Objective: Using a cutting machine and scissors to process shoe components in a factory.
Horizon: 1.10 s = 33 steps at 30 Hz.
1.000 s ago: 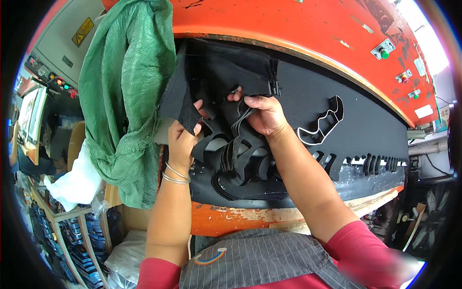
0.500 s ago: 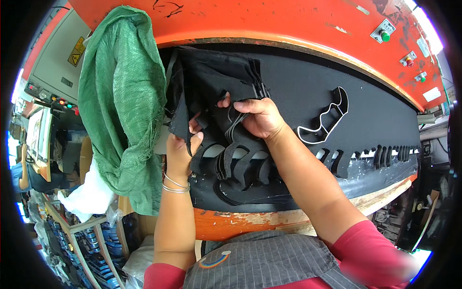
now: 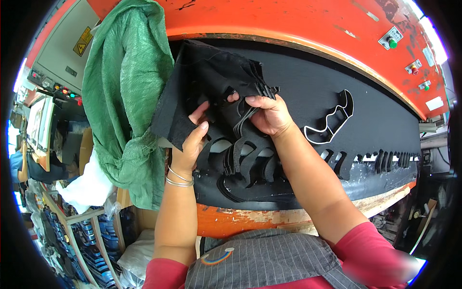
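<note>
Layered black fabric, cut through with curved openings, lies bunched and partly lifted between my hands. My left hand is curled at its left flap, thumb and a fingertip showing beside the edge; the flap hides its other fingers. My right hand pinches the stacked layers on the right, thumb on top, with one fingertip poking through an opening. Several curved cut strips hang below toward me. Right of my right hand stands a curved metal-edged cutting die on the black sheet.
An orange machine body with a green button and a red button spans the far side. A green woven sack hangs at left, near a white plastic bag. Another person's arm shows far left.
The fabric flap at my left hand has swung left and spread wider. My left hand has risen slightly, and my right hand has shifted slightly right with the layers.
</note>
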Tool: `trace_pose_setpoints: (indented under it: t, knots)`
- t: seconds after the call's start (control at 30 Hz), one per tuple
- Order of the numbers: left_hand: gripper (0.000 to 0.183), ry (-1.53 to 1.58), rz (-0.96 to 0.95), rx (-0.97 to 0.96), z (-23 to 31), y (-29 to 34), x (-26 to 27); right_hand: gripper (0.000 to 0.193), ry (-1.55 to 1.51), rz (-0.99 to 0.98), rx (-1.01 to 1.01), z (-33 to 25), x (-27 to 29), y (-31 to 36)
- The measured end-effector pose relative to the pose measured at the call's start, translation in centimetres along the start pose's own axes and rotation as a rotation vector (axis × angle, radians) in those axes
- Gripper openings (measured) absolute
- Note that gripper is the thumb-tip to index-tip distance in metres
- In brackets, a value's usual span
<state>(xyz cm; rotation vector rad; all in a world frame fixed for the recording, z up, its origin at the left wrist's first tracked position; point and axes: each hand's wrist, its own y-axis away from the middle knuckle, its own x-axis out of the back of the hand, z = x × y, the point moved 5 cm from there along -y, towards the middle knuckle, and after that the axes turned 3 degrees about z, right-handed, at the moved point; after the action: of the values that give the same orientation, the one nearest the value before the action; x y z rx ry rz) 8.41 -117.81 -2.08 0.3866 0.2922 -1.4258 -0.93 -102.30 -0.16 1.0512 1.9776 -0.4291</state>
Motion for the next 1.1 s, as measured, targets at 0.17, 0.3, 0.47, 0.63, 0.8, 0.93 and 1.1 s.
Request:
trace_pose_setpoints:
  t: [0.17, 0.3, 0.47, 0.63, 0.8, 0.93, 1.1]
  knots:
    - [0.053, -0.033, 0.042, -0.028, -0.2, -0.2, 0.5, 0.033, 0.015, -0.044, 0.018, 0.2, 0.0, -0.1]
    - [0.046, -0.138, 0.074, -0.089, -0.1, -0.2, 1.0, 0.030, -0.031, 0.010, 0.010, 0.0, 0.7, -0.1]
    - [0.043, -0.266, 0.127, -0.204, 0.1, -0.1, 1.3, 0.005, -0.133, 0.046, 0.128, -0.8, 1.8, -0.4]
    - [0.041, -0.222, 0.087, -0.291, 0.4, 0.0, 0.8, 0.008, -0.112, 0.042, 0.199, -1.1, 2.1, -0.6]
    - [0.043, -0.422, 0.134, -0.338, 0.6, 0.1, 0.3, 0.021, -0.030, 0.090, 0.171, -2.5, 0.7, -1.1]
    - [0.039, -0.459, 0.282, -0.342, 0.0, -0.2, 0.8, 0.008, 0.035, 0.176, 0.267, -4.2, -0.6, -1.0]
    - [0.036, -0.538, 0.330, -0.413, 0.1, -0.2, 1.2, 0.021, -0.023, 0.211, 0.262, -4.1, -1.8, -0.4]
